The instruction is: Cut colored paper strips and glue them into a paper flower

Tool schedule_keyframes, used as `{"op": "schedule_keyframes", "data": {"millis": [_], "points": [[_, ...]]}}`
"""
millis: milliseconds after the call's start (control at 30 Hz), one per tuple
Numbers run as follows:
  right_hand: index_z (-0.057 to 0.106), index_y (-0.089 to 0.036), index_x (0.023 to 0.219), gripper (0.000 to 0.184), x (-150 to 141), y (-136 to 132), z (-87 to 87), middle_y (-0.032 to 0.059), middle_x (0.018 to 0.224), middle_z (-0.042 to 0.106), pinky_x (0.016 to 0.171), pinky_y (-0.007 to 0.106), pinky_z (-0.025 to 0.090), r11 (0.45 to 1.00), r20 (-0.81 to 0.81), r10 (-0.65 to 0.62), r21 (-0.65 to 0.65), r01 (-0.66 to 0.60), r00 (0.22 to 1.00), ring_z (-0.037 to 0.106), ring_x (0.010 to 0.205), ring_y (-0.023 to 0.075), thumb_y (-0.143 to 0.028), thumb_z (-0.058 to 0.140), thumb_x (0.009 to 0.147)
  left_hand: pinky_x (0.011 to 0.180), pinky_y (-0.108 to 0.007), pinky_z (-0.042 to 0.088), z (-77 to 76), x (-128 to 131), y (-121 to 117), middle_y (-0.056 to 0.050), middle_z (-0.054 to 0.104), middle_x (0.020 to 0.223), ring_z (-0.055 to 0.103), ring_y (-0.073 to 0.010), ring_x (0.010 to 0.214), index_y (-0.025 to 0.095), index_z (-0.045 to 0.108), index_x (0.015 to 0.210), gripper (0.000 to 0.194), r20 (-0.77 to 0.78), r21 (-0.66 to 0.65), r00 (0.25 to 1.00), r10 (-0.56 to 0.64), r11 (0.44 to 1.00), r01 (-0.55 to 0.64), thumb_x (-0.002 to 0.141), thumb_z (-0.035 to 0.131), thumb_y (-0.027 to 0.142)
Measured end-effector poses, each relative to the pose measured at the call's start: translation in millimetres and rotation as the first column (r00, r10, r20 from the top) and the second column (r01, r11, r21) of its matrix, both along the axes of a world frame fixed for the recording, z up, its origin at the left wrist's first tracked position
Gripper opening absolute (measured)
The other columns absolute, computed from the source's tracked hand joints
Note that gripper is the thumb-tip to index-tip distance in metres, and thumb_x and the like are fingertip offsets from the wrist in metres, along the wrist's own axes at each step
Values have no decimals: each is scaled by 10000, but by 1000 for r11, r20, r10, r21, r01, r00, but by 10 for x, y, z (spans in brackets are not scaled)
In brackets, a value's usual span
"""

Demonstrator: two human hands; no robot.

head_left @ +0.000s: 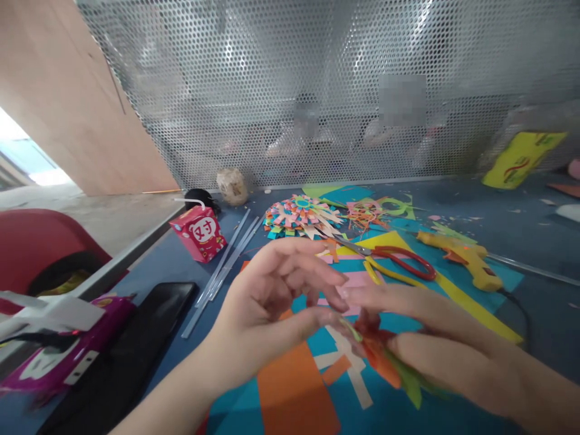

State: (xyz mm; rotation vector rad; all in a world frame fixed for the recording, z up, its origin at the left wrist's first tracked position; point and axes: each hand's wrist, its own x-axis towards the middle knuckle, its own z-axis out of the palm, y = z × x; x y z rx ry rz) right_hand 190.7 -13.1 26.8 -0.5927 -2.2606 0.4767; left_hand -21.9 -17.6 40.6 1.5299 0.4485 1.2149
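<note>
My left hand [272, 296] and my right hand [435, 338] meet low in the middle of the view, above coloured paper sheets [294, 386]. The right hand is closed around a small bundle of folded paper strips [385, 362], orange, red and green. The left hand's thumb and fingertips pinch at the top of that same bundle, its other fingers curled above. A finished-looking woven paper rosette [301, 216] lies further back on the blue table.
Red-handled scissors [399, 260] and a yellow glue gun [462, 257] lie to the right. A red drink carton [199, 232], several glue sticks [229, 257], a black phone [149, 320] and a purple packet [67, 356] sit at left. A perforated metal screen [317, 90] closes the back.
</note>
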Motion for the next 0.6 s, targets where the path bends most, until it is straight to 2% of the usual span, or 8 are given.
{"op": "schedule_keyframes", "data": {"millis": [100,200,267,333,367,433,500,600], "points": [[491,-294,1234,464,-56,38,-12,-8,1054,644,741,220,541,992,-6,48,-120,-49,999,631,891,162,-117,419,812,692,-165,525,-27,29,61,17,639,810,626,-73,741,193,550,1022,377,61,-143,998,7,990,2,714,632,-9],[495,-279,1226,463,-108,61,-16,-12,969,662,677,196,546,988,69,-8,-154,19,998,637,822,133,-83,373,825,667,-155,528,-66,42,126,31,668,731,645,-70,696,180,556,983,361,120,-271,993,2,962,31,689,660,-1],[544,-251,1154,428,-133,81,-12,-1,1036,648,710,199,541,997,109,-18,-69,26,994,628,875,135,-49,385,811,653,-147,527,-80,40,159,33,683,702,657,-74,680,168,561,955,355,129,-335,991,24,942,21,669,670,-12],[615,-191,963,271,-147,105,-12,50,1138,607,797,252,527,993,138,-9,114,-7,990,593,995,180,-52,440,810,634,-148,525,-81,31,178,29,694,674,664,-80,651,153,567,927,350,107,-383,992,63,924,-18,644,691,-12],[620,-168,843,189,-150,118,-16,81,1160,593,816,284,523,978,147,-4,207,-27,989,579,1026,207,-66,463,816,625,-154,524,-78,25,183,25,699,661,665,-86,637,147,569,912,344,91,-400,992,86,916,-43,633,705,1],[582,-159,709,183,-150,142,-35,125,1149,593,809,331,531,933,182,-35,359,-33,983,586,1018,235,-99,470,841,573,-160,508,-69,13,186,15,700,622,659,-97,595,139,567,905,336,31,-423,990,140,899,-114,625,729,49],[569,-163,717,202,-149,163,-64,146,1144,593,776,350,547,890,216,-76,454,-32,973,594,1007,243,-114,438,863,504,-154,467,-62,4,186,5,691,577,632,-92,529,128,561,922,335,-41,-430,981,191,883,-190,637,735,99],[578,-153,819,187,-148,192,-106,156,1176,573,775,365,551,853,240,-109,521,-33,965,575,1043,246,-112,406,880,483,-153,432,-59,-1,187,9,678,555,578,-64,470,111,554,990,374,-85,-419,968,238,873,-251,659,727,127]]}}
